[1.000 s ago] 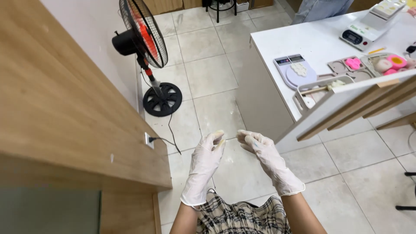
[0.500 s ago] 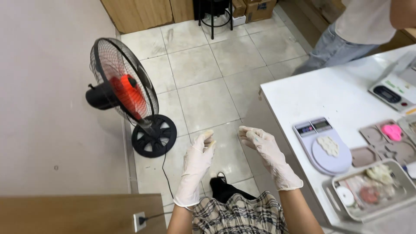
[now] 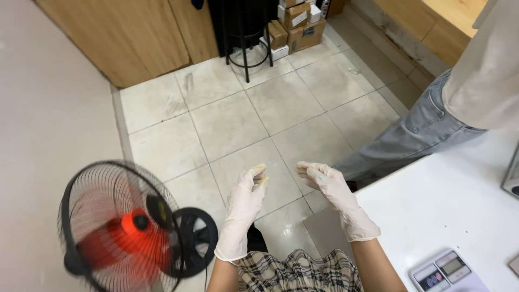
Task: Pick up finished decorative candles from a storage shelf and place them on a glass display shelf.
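Observation:
Both my hands wear thin white gloves and are raised in front of me over the tiled floor. My left hand (image 3: 244, 203) has its fingers loosely curled, thumb near the fingertips, and nothing shows in it. My right hand (image 3: 331, 186) is a short gap to the right, fingers bent inward, also with nothing visible in it. The two hands do not touch. A plaid garment shows at the bottom of the view beneath my forearms.
A standing fan (image 3: 121, 227) with red blades spins at lower left. A white table (image 3: 448, 216) with a digital scale (image 3: 448, 270) is at lower right. Another person in jeans (image 3: 427, 130) stands to the right. A black stool (image 3: 246, 32) and cardboard boxes (image 3: 294, 21) stand by wooden cabinets.
The view has swung up and left: the table's trays have left the view, the fan now sits at lower left, the other person is nearer. My hands stay raised, slightly further apart.

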